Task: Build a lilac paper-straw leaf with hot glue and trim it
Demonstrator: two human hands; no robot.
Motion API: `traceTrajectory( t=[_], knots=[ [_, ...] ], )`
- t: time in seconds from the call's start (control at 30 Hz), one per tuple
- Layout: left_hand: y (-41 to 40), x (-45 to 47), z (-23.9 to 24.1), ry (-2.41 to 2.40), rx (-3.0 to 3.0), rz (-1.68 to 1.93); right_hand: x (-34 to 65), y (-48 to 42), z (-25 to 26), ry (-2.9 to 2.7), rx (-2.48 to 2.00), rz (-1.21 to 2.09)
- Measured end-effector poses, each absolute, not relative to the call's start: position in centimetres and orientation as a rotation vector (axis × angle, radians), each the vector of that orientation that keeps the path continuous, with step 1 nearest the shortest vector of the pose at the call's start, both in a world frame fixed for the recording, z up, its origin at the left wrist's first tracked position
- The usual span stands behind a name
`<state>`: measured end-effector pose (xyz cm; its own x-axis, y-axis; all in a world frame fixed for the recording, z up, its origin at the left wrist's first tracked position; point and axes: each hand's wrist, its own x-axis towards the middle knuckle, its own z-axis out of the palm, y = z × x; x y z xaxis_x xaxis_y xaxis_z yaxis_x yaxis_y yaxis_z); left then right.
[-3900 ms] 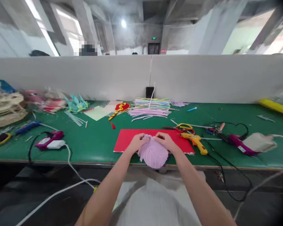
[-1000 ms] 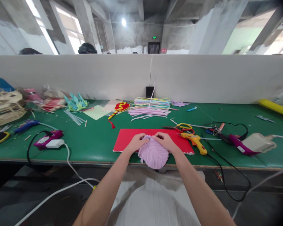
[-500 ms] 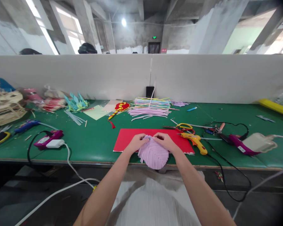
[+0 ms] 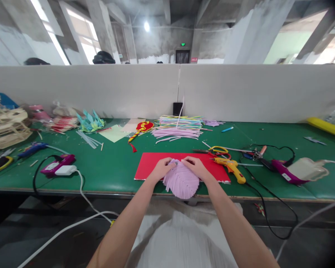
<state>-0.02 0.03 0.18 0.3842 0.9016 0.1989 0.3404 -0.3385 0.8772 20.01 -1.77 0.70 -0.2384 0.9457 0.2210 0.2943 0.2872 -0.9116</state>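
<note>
A lilac leaf-shaped piece (image 4: 182, 181), made of fuzzy strips like pipe cleaners laid in a herringbone, spans the front edge of a red board (image 4: 147, 163). My left hand (image 4: 162, 168) pinches its upper left edge, fingers curled. At its upper right, my right hand (image 4: 195, 166) grips the piece with thumb and fingers closed. The fingertips of both hands are close together at the top of the piece. Its lower rounded end points toward me, past the board.
Pipe cleaners (image 4: 178, 128) in several colours lie behind the board. Right of it are scissors (image 4: 219, 150) and a yellow glue gun (image 4: 231, 168) with a trailing cord. A purple power strip (image 4: 58, 165) sits left. A grey partition (image 4: 114, 89) bounds the back.
The lower end of the lilac piece has lifted very slightly. Both hands keep their hold at its top, nearly unmoved.
</note>
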Motion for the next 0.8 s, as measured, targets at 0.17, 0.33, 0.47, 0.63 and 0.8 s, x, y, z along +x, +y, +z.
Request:
traceTrajectory(
  t=[0.17, 0.33, 0.47, 0.63, 0.8],
  knots=[
    [-0.11, 0.03, 0.48, 1.095, 1.853, 0.931, 20.06, -1.76, 0.67, -1.706, -1.144, 0.975],
    [-0.10, 0.02, 0.48, 1.095, 1.847, 0.920, 20.09, -1.77, 0.76, -1.682, -1.154, 0.976],
    [0.01, 0.00, 0.37, 1.081, 1.835, 0.912, 20.08, -1.71, 0.67, -1.659, -1.153, 0.983],
    [0.04, -0.01, 0.31, 1.075, 1.822, 0.909, 20.14, -1.59, 0.42, -1.649, -1.141, 0.991],
    [-0.02, -0.02, 0.30, 1.059, 1.823, 0.902, 20.25, -1.67, 0.64, -1.672, -1.110, 0.994]
  ],
)
